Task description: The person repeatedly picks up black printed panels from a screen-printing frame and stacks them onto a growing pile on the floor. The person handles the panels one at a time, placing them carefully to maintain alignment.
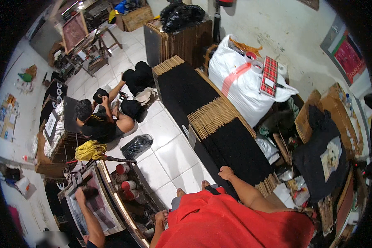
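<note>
My right hand (226, 173) is curled at the near edge of a long row of black fabric pieces (235, 148) laid over upright boards; whether it grips the cloth cannot be made out. Beside my red shirt, low in the view, is my left hand (161, 217), its fingers bent and partly hidden. Pale board ends (212, 117) stick up in a band between two black stretches of the row. A small flat panel (192, 136) leans on the row's left side.
At the lower left, a co-worker's hand (80, 195) is over a screen-printing frame (111, 214). Another person (96, 127) sits on the floor holding a black cap (101, 96). A black plastic bag (138, 145) lies on white tiles. Right of the row stands a bulging white sack (245, 93).
</note>
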`<state>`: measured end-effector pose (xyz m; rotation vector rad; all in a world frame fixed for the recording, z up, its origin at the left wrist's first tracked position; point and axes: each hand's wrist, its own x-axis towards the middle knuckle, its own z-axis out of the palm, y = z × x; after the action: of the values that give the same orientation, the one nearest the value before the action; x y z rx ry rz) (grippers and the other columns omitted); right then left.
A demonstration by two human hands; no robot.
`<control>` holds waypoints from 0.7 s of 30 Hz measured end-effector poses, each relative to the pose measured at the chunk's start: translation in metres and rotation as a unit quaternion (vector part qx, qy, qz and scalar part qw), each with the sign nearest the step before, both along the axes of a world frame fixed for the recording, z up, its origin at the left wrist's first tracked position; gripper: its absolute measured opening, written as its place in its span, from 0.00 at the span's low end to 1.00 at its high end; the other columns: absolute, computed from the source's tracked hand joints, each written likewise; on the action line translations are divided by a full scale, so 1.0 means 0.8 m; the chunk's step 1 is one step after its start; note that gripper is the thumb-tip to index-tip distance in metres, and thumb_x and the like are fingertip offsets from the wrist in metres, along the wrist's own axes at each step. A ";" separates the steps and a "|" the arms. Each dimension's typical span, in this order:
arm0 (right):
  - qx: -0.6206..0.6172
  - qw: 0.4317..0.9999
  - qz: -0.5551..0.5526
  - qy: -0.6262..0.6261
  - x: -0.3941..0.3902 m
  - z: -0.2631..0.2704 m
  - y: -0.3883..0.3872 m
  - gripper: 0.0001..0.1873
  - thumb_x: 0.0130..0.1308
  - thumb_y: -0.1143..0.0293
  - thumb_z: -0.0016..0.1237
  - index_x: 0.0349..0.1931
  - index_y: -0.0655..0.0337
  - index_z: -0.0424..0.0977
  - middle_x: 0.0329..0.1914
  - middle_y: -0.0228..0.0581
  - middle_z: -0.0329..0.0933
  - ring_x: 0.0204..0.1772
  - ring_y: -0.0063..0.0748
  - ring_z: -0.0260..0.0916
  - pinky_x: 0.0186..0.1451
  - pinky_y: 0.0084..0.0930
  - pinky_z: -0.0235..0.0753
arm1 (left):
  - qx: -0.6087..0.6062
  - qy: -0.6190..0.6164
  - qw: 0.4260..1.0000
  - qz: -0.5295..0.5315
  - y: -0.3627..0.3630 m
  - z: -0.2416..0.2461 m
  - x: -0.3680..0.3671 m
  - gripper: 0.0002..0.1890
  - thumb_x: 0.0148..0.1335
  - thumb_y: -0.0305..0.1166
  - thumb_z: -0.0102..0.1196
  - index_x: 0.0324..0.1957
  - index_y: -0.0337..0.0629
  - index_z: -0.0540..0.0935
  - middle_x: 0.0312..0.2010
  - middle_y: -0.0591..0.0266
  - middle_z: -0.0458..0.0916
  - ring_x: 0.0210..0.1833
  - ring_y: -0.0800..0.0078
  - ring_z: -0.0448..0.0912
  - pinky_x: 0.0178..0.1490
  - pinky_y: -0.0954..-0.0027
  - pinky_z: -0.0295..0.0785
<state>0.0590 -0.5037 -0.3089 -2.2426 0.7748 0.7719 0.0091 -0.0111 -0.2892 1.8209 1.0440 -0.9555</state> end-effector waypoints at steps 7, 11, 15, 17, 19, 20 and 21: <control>0.008 0.997 0.070 0.018 0.018 0.008 0.011 0.20 0.51 0.61 0.59 0.44 0.58 0.78 0.50 0.45 0.77 0.55 0.45 0.72 0.58 0.34 0.71 | 0.121 -0.094 0.963 -0.221 0.010 -0.106 -0.043 0.22 0.60 0.45 0.57 0.32 0.28 0.83 0.34 0.59 0.83 0.39 0.60 0.79 0.43 0.60 0.72; 0.008 0.992 0.121 0.038 0.003 -0.016 0.009 0.19 0.55 0.58 0.56 0.43 0.60 0.79 0.49 0.46 0.77 0.55 0.46 0.72 0.56 0.35 0.72 | 0.099 -0.047 0.991 -0.081 -0.008 -0.103 -0.022 0.19 0.58 0.42 0.60 0.32 0.29 0.83 0.31 0.59 0.83 0.35 0.61 0.79 0.40 0.61 0.72; -0.055 0.964 0.257 0.033 -0.015 -0.051 0.000 0.21 0.58 0.55 0.51 0.39 0.66 0.79 0.45 0.51 0.77 0.51 0.50 0.74 0.54 0.39 0.73 | 0.031 -0.088 0.992 -0.087 -0.018 -0.064 0.012 0.13 0.55 0.35 0.63 0.30 0.32 0.82 0.23 0.62 0.81 0.23 0.67 0.77 0.28 0.63 0.70; -0.070 0.964 0.258 0.018 -0.026 -0.067 -0.006 0.21 0.55 0.55 0.51 0.37 0.67 0.80 0.43 0.53 0.78 0.48 0.52 0.75 0.52 0.40 0.75 | -0.078 -0.038 0.993 0.085 -0.020 -0.055 0.028 0.09 0.56 0.32 0.61 0.29 0.35 0.82 0.19 0.64 0.78 0.18 0.73 0.74 0.21 0.68 0.65; -0.056 0.980 0.190 0.022 -0.037 -0.079 -0.013 0.21 0.55 0.55 0.50 0.36 0.67 0.80 0.43 0.53 0.78 0.48 0.52 0.75 0.52 0.40 0.75 | -0.130 -0.026 0.977 0.168 -0.020 -0.053 0.038 0.06 0.56 0.30 0.60 0.28 0.38 0.81 0.16 0.65 0.76 0.15 0.77 0.72 0.17 0.72 0.61; -0.057 0.983 0.167 0.049 -0.040 -0.082 -0.015 0.21 0.55 0.55 0.50 0.36 0.66 0.80 0.43 0.53 0.78 0.48 0.52 0.75 0.52 0.40 0.75 | -0.132 -0.040 0.976 0.168 -0.020 -0.054 0.044 0.05 0.56 0.29 0.60 0.28 0.39 0.80 0.16 0.65 0.75 0.15 0.78 0.71 0.16 0.74 0.59; -0.054 0.980 0.190 0.037 -0.042 -0.083 -0.017 0.21 0.57 0.55 0.49 0.36 0.67 0.80 0.43 0.52 0.78 0.49 0.51 0.75 0.52 0.40 0.75 | -0.133 -0.054 0.975 0.170 -0.020 -0.055 0.047 0.04 0.56 0.29 0.60 0.28 0.40 0.80 0.15 0.66 0.75 0.15 0.79 0.71 0.15 0.76 0.58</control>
<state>0.0251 -0.5171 -0.3754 -2.5089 0.4321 1.0173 0.0471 -0.0271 -0.3336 1.4036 1.0614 -0.7393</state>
